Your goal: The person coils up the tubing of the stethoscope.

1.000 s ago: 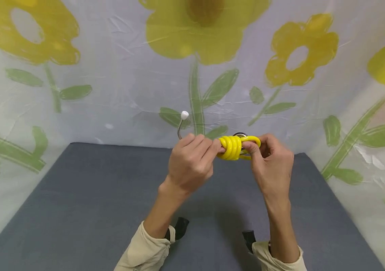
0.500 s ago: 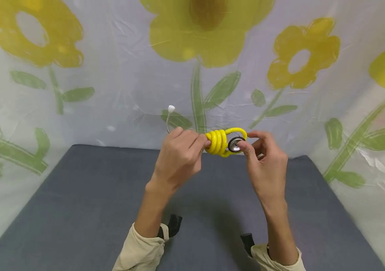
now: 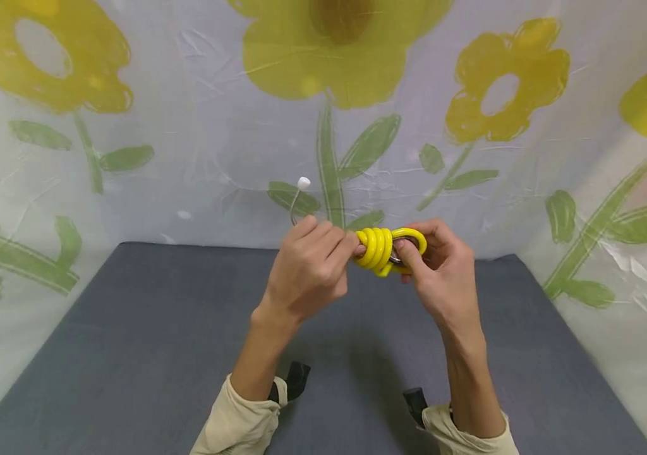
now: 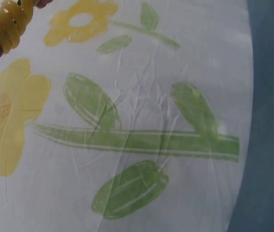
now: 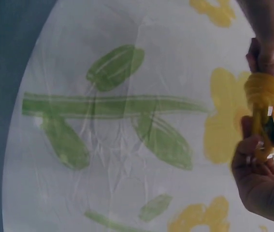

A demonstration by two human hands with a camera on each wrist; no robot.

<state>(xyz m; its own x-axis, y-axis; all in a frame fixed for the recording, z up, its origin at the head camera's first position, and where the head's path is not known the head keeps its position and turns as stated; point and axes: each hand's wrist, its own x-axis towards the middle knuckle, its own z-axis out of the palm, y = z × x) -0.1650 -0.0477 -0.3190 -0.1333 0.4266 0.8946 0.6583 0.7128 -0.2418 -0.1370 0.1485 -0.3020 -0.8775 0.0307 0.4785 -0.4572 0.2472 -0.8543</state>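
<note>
A stethoscope with yellow tubing wound into tight coils is held up above the table between both hands. My left hand grips its left end, fingers curled round the metal part; one thin metal ear tube with a white eartip sticks up beyond the knuckles. At the other end, my right hand pinches the round chest piece by the yellow loop, thumb across its face. In the right wrist view the coils stand between the two hands. The left wrist view catches only part of the coils at its top corner.
A dark grey table spreads beneath the hands. Behind it and at both sides hangs a pale sheet printed with yellow flowers and green stems. Black straps show at the beige sleeves.
The right thumb and fingers have shifted on the loop end, and the chest piece now sits inside the yellow loop. Both hands swung slightly left, then partly back right; the left hand keeps its hold.
</note>
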